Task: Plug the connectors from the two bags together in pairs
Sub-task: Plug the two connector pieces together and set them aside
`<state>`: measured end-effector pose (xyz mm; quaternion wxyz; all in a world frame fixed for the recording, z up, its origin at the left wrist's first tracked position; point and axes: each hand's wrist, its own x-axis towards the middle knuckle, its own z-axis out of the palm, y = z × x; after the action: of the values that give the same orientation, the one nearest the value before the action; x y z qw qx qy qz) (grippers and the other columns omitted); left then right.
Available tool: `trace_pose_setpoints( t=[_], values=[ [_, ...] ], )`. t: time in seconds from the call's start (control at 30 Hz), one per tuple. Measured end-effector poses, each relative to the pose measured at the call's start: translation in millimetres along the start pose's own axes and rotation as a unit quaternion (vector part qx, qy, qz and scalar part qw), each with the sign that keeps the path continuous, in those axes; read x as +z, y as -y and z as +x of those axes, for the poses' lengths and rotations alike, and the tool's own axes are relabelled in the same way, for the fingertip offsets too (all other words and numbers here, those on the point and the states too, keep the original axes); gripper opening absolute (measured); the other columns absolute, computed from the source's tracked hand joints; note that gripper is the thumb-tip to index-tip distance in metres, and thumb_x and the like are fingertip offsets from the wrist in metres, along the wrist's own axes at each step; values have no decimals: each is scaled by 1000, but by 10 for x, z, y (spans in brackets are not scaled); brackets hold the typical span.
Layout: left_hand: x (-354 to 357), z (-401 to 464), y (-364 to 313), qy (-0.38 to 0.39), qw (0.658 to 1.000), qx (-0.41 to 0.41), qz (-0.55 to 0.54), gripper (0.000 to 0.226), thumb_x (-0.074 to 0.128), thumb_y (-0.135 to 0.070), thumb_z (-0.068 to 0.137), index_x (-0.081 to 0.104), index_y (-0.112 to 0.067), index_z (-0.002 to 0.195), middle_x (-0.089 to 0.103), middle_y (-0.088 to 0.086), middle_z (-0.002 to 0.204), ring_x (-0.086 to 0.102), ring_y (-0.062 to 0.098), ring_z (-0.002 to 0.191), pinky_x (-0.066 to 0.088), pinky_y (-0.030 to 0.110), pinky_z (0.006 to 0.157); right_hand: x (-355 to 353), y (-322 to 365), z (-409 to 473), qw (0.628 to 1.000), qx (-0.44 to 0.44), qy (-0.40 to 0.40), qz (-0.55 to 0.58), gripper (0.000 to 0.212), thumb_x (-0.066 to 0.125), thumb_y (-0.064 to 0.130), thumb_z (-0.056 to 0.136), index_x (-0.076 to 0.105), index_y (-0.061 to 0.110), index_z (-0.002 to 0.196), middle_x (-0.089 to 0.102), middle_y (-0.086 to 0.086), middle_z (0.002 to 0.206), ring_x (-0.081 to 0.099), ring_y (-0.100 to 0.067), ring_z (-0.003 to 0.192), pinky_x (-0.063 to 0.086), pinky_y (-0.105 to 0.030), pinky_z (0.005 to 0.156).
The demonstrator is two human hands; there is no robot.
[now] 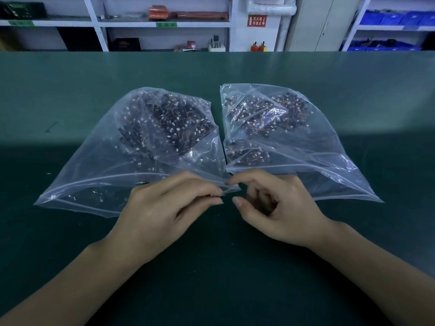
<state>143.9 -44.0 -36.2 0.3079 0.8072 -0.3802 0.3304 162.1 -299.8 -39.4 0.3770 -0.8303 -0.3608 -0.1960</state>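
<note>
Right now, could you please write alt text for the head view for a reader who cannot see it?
The left hand and right hand pinch the near corner of the left clear bag, which lies beside a right clear bag on a green table. Both bags hold small wired connectors; shelves stand behind.

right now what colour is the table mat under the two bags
Dark green mat, plain, seen in the head view beneath both clear plastic bags.

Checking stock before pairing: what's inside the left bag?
The left bag holds a heap of small white connectors on dark and orange wires. Those buried lower in the heap are hidden.
</note>
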Motion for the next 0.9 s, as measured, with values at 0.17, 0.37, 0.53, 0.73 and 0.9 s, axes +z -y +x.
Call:
trace_pose_setpoints(
  t=[0.17,0.37,0.53,0.73,0.9],
  values=[
    [26,12,-54,-31,997,-32,-58,7,83,-14,95,81,-9,101,80,-3,101,77,5,96,63,25,81,8,-3,22,999,-39,-23,-7,21,77,25,97,77,15,115,39,25,67,38,3,53,33,-10,59],
    [32,10,-58,-34,998,-48,-30,15,80,-21,96,83,-7,102,81,-4,99,76,3,89,63,25,78,33,-52,11,995,-69,-77,-5,12,78,12,96,81,7,106,45,22,76,43,9,61,34,-4,66],
    [42,2,-35,-24,998,-50,-37,9,81,-14,96,82,-6,100,78,-2,96,75,11,84,61,26,72,33,-51,8,994,-59,-95,-2,13,82,16,94,80,12,106,51,11,68,42,-4,54,36,-10,60],
    [51,-10,-17,-11,997,-56,-47,7,79,-14,98,81,-7,101,75,-4,98,73,11,88,59,22,72,32,-57,3,994,-62,-86,3,9,81,16,95,80,11,102,53,8,68,44,-7,54,37,-12,59],
    [43,-16,-7,6,997,-56,-61,7,76,-16,101,79,-9,101,73,-7,99,71,10,88,58,21,70,27,-54,1,995,-59,-77,5,8,80,18,95,81,12,101,53,10,69,44,-4,55,37,-10,60]
  ],
)
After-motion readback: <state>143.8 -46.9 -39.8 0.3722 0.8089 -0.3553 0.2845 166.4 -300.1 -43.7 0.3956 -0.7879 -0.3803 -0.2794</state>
